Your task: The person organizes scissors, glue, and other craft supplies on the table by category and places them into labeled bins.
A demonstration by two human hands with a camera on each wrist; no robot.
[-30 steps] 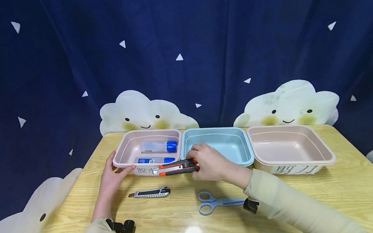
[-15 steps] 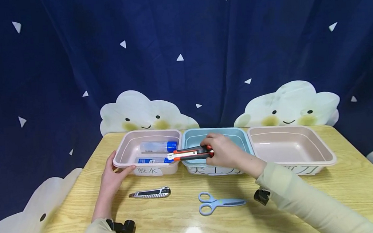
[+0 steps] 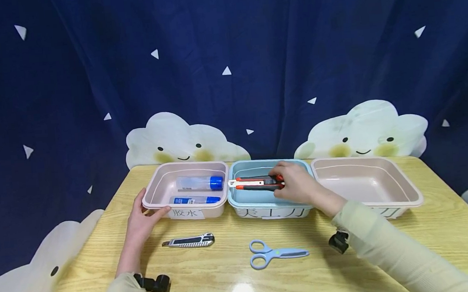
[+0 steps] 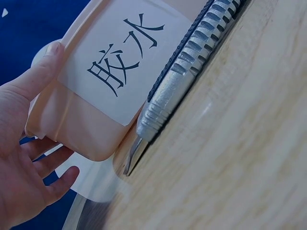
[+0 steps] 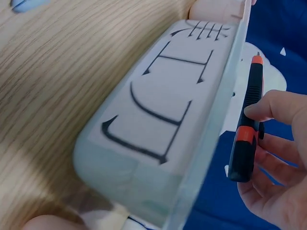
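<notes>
In the head view my right hand [image 3: 296,183] holds a black and orange box cutter [image 3: 257,183] level over the blue bin [image 3: 269,200], its metal tip pointing left. The right wrist view shows thumb and fingers pinching the cutter's handle [image 5: 249,103] above the bin's rim. My left hand [image 3: 141,220] grips the front left corner of the left pink bin [image 3: 214,211], thumb on the rim. Two clear glue bottles with blue caps lie in that bin, the larger glue bottle [image 3: 195,184] behind the smaller one [image 3: 193,200].
A silver utility knife [image 3: 189,241] lies on the wooden table [image 3: 203,286] in front of the left bin. Light blue scissors [image 3: 277,253] lie before the blue bin. Another pink bin [image 3: 407,196] stands at right. A dark blue curtain [image 3: 225,41] hangs behind.
My right hand has carried the box cutter rightward and back, from in front of the left bin to over the blue bin. The left hand has stayed at the pink bin.
</notes>
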